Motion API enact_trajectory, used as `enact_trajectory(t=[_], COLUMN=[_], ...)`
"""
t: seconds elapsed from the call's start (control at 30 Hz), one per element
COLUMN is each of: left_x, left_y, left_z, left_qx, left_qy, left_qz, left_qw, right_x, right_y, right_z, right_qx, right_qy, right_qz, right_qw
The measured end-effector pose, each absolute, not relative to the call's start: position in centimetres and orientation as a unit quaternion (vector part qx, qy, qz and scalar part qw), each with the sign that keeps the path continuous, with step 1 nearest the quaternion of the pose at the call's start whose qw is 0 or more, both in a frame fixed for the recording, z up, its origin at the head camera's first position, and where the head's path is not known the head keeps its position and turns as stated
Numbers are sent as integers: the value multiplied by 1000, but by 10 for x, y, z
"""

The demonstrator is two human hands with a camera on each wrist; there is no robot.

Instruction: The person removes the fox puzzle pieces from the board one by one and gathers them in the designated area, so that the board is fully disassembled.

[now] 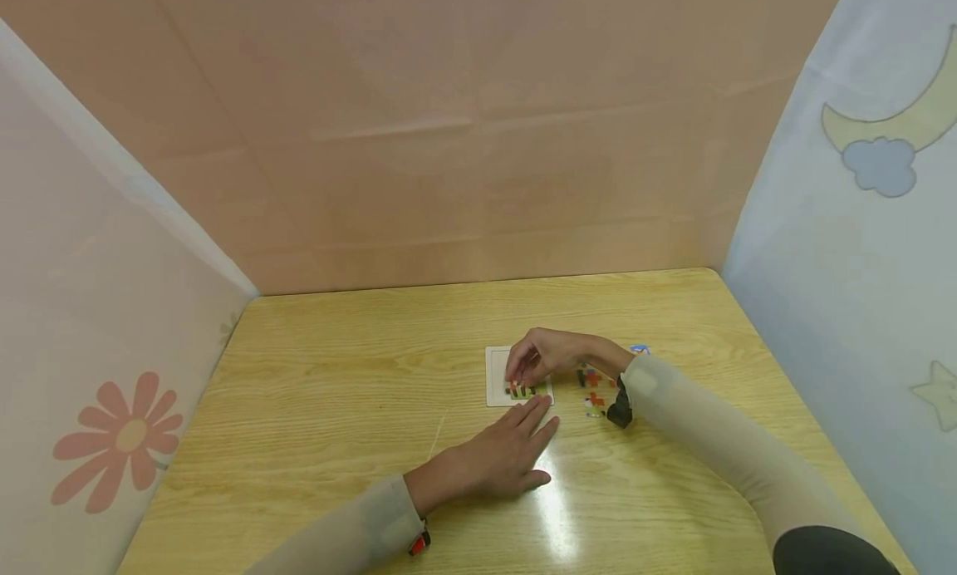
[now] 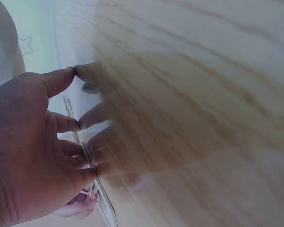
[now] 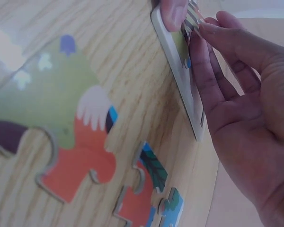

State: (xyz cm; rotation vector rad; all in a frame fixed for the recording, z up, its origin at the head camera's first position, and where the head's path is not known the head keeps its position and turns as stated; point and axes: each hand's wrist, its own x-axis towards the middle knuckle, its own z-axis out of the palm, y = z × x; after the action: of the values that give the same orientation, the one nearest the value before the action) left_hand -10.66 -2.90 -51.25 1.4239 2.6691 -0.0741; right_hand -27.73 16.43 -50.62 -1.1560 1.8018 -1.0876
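Observation:
A small white puzzle tray [image 1: 495, 377] lies on the wooden table, with part of a coloured picture along its near side. Over it, my right hand [image 1: 553, 353] pinches a striped puzzle piece [image 3: 193, 18] between thumb and fingers. The piece's lower edge is at the tray; I cannot tell whether it is seated. My left hand [image 1: 503, 457] lies palm down, fingers straight and spread, with fingertips at the tray's near edge. In the right wrist view, one left fingertip [image 3: 173, 15] rests on the tray rim beside the piece.
Loose puzzle pieces lie right of the tray, under the right forearm: a green and orange piece [image 3: 87, 127], an orange piece with a dark leaf [image 3: 141, 189] and a blue and green piece [image 3: 174, 208]. Patterned cloth walls [image 1: 860, 292] border the wooden table [image 1: 336, 375].

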Motion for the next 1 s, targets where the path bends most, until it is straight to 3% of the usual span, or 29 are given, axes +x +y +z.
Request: enact_trajectory(t=[1.0], left_x=[-108], left_y=[-27], left_z=[-511], left_qx=[462], left_qy=[883], left_qz=[-17], left_qw=[80], right_x=[-270], right_y=[168], right_z=[-503], right_qx=[-425], right_qy=[715], right_qz=[-432], right_qw=[348])
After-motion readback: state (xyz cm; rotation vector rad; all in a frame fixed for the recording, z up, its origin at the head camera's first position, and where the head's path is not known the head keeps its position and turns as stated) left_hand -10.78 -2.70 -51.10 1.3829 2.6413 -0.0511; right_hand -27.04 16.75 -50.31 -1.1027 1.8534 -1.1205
